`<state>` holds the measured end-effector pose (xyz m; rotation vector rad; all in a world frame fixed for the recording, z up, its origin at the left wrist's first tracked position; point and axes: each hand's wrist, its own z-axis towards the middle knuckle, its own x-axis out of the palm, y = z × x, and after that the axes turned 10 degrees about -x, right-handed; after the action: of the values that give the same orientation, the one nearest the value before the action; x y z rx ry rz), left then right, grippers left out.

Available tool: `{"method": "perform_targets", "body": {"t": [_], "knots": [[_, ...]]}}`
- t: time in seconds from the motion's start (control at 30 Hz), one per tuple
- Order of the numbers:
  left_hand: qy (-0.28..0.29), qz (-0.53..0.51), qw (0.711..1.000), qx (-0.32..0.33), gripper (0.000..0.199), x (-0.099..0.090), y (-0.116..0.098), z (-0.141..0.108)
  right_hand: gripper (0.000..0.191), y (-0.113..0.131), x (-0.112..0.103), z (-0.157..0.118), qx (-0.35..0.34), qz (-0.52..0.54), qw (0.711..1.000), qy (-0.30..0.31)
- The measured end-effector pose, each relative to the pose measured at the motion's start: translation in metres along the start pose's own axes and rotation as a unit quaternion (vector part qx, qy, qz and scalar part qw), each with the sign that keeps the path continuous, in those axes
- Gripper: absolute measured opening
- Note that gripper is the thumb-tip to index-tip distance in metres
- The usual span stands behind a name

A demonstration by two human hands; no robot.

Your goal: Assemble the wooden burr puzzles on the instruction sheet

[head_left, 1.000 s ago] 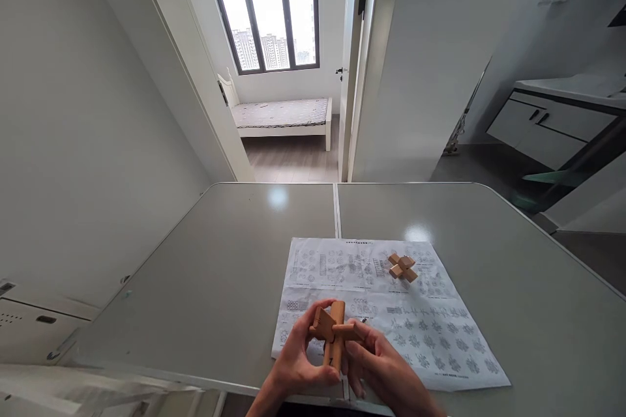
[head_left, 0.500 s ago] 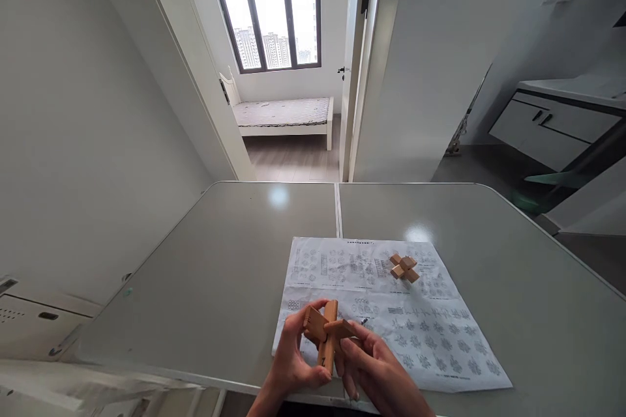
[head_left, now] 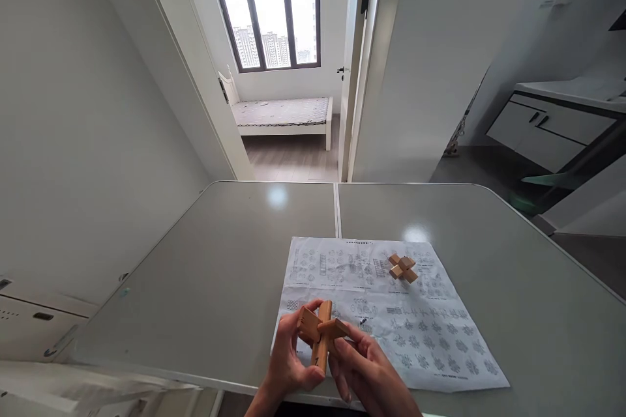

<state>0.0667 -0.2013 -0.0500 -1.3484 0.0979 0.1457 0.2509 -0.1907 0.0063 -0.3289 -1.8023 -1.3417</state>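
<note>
Wooden puzzle (head_left: 321, 336) held in both hands at the near side of the bench (head_left: 235, 260).
Left hand (head_left: 288, 361): fingers pinching long bar (head_left: 320, 353), thumb at near end. Right hand (head_left: 368, 366): fingers pinching right-pointing piece (head_left: 335, 328). Wooden cross (head_left: 403, 268) on printed sheet (head_left: 420, 300), apart from hands.

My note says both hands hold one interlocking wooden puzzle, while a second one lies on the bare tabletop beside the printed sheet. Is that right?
Not quite: the second wooden puzzle lies on the printed sheet, not beside it, as the head view shows. The left hand and right hand do hold the other wooden puzzle.
</note>
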Motion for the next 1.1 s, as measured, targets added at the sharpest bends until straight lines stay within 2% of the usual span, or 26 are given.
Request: {"method": "perform_targets", "body": {"t": [0.2, 0.33, 0.5, 0.63, 0.87, 1.1], "knots": [[-0.025, 0.033, 0.999, 0.006, 0.103, 0.002, 0.000, 0.001, 0.038, 0.005, -0.007, -0.001, 0.009, -0.010, 0.999, 0.036], [0.012, 0.021, 0.999, -0.036, 0.108, 0.006, -0.016, 0.008, 0.036, 0.007, -0.012, -0.002, 0.011, -0.012, 0.999, 0.048], [0.073, -0.035, 0.990, -0.115, 0.106, 0.008, -0.034, 0.014, 0.043, 0.006, -0.007, -0.002, 0.040, -0.002, 0.992, 0.120], [0.070, -0.070, 0.987, -0.124, 0.105, 0.007, -0.036, 0.015, 0.042, 0.003, -0.004, -0.001, 0.028, 0.013, 0.994, 0.104], [0.061, -0.089, 0.990, -0.087, 0.100, 0.007, -0.031, 0.018, 0.040, -0.003, -0.008, -0.001, 0.026, 0.012, 0.995, 0.094], [0.074, -0.090, 0.991, -0.072, 0.102, 0.007, -0.029, 0.017, 0.038, -0.001, -0.011, -0.001, 0.003, 0.001, 0.999, 0.039]]}}
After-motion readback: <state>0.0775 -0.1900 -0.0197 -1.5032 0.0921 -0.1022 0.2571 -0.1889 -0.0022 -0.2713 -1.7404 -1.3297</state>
